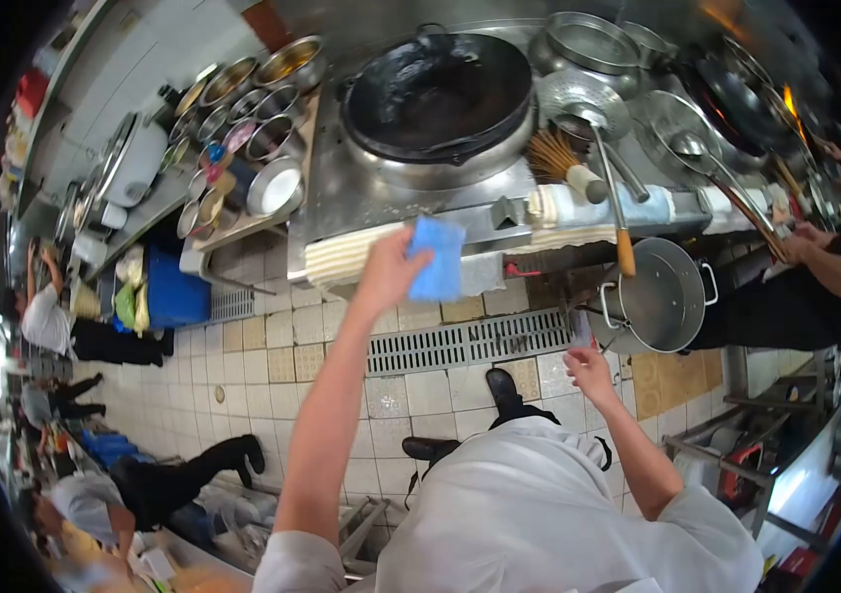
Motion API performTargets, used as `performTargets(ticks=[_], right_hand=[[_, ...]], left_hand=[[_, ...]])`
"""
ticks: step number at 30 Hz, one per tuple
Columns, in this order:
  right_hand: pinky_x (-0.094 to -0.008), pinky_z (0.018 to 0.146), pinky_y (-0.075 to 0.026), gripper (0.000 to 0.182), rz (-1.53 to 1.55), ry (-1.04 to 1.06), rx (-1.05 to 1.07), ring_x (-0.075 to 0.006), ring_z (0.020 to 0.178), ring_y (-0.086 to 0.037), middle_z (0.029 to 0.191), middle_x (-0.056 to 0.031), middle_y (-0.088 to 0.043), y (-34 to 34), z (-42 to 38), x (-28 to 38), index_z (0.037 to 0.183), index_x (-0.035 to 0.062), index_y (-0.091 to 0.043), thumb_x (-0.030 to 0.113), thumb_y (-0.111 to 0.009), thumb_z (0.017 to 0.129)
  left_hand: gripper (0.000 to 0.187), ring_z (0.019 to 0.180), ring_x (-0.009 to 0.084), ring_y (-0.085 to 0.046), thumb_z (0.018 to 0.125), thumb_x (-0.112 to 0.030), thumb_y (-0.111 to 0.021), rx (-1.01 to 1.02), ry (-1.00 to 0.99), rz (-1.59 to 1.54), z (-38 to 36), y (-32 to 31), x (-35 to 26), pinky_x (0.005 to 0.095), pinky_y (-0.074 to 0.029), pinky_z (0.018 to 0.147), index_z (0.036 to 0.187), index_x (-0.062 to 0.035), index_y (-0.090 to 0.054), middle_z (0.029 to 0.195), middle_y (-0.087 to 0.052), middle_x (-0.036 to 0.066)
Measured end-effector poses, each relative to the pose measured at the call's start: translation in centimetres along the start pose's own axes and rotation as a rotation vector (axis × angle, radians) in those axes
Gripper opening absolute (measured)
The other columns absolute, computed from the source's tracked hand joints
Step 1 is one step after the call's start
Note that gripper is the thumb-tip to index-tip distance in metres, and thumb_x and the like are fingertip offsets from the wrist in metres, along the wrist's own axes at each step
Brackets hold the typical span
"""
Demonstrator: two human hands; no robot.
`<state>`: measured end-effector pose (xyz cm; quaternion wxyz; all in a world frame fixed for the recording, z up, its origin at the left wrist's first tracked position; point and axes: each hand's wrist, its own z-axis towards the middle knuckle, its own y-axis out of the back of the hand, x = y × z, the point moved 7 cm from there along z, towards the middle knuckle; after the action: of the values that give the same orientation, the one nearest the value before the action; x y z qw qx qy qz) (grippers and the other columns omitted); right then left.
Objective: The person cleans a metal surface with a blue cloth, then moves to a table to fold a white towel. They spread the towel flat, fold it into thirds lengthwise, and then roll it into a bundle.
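My left hand [388, 269] grips a blue folded cloth [437, 259] between thumb and fingers, above the front edge of the stove. Behind it, a large black wok [440, 94] sits on a steel burner ring. A striped towel [349, 257] lies along the counter edge beside the hand. Lower down, my right hand [590, 376] hangs over the floor with loosely bent fingers apart, and I see nothing in it. Nearest to it is a tall steel pot [656, 296] with two handles.
A skimmer [583, 104], a bamboo brush [559, 158] and a ladle [692, 148] rest right of the wok. Steel bowls [274, 188] crowd the left counter. A co-worker's arm [826, 262] holds a long handle at right. Other people work at left. A drain grate [470, 341] crosses the floor.
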<state>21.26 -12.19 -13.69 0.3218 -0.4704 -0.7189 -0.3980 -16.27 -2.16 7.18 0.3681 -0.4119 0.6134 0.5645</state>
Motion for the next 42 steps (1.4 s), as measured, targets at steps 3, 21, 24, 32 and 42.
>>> performTargets(ticks=[3,21,24,32,42], right_hand=[[-0.0334,0.073,-0.053,0.034,-0.130,0.024,-0.178,-0.0242,0.083,-0.068,0.094,-0.0157,-0.070,4.0,-1.9,-4.8,0.103,-0.0018,-0.067,0.026,-0.069,0.084],[-0.0258,0.053,-0.050,0.042,-0.064,-0.165,-0.272,-0.0120,0.069,-0.061,0.091,-0.0097,-0.067,7.3,-9.0,-9.2,0.110,-0.0045,-0.062,0.031,-0.066,0.087],[-0.0262,0.053,-0.050,0.044,-0.046,-0.158,-0.283,-0.0131,0.069,-0.062,0.092,-0.0098,-0.067,7.9,-9.1,-10.4,0.111,-0.0040,-0.061,0.034,-0.065,0.088],[-0.0274,0.049,-0.051,0.047,-0.363,-0.042,-0.026,-0.0166,0.066,-0.066,0.092,-0.0122,-0.067,5.9,-5.2,-16.1,0.110,-0.0024,-0.061,0.039,-0.065,0.088],[-0.0306,0.043,-0.051,0.036,-0.448,-0.232,0.519,-0.0214,0.056,-0.064,0.078,-0.0097,-0.062,-3.6,7.3,-9.3,0.106,-0.0021,-0.062,0.030,-0.065,0.090]], left_hand=[[0.024,0.073,0.0173,-0.067,0.084,-0.007,-0.064,-0.100,-0.295,0.365,6.3,0.8,-4.6,0.0326,-0.052,0.067,0.107,-0.0009,-0.065,0.084,-0.071,0.010],[0.074,0.144,0.0403,-0.013,0.094,-0.050,-0.048,0.016,-0.155,0.946,9.5,-12.4,8.0,0.0499,-0.013,0.117,0.148,-0.0042,-0.029,0.154,-0.018,0.025],[0.083,0.146,0.0391,-0.005,0.093,-0.059,-0.042,0.075,-0.177,1.000,9.4,-12.4,8.5,0.0517,-0.005,0.117,0.151,-0.0059,-0.018,0.157,-0.008,0.023],[0.090,0.144,0.0419,-0.013,0.087,-0.062,-0.050,-0.032,-0.357,0.899,3.8,-12.2,3.5,0.0544,-0.011,0.116,0.150,-0.0056,-0.020,0.155,-0.016,0.025],[0.057,0.117,0.0428,-0.052,0.091,-0.034,-0.060,-0.471,0.595,0.354,-34.1,-7.5,18.4,0.0436,-0.045,0.098,0.136,-0.0034,-0.043,0.136,-0.044,0.029]])
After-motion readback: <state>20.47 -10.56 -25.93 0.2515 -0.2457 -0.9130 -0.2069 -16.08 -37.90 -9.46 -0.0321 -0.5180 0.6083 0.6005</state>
